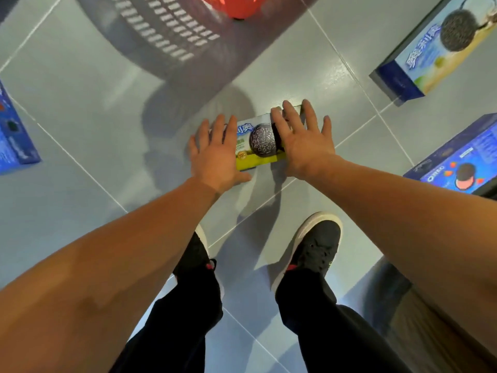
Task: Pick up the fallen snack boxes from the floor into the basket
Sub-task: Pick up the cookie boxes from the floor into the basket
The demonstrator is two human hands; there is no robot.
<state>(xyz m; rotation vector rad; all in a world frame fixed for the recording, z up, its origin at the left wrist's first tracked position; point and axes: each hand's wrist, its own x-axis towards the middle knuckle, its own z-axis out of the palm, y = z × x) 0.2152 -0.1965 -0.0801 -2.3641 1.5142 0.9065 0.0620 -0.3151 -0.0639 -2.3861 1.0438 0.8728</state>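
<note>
Looking down through the head camera, a green-edged Oreo box [259, 142] was seen lying flat on the grey tiled floor [94, 109], just ahead of 2 dark sneakers [317, 246]. The left hand [216, 154] was laid over the box's left end with its fingers [227, 127] spread wide, the thumb down at the near edge. The right hand [302, 141] was laid over the right end, fingers likewise splayed and reaching past the far edge. Neither hand was closed around the box; whether it had been lifted clear of the tiles could not be told.

A red basket [239, 6] was glimpsed at the top edge, well apart from the hands, its slotted shadow thrown across the floor. 3 more boxes were seen on the floor: a pale blue Oreo box [441, 47] at upper right, a dark blue Oreo box [462, 160] at right, and a blue box [13, 138] at the left edge.
</note>
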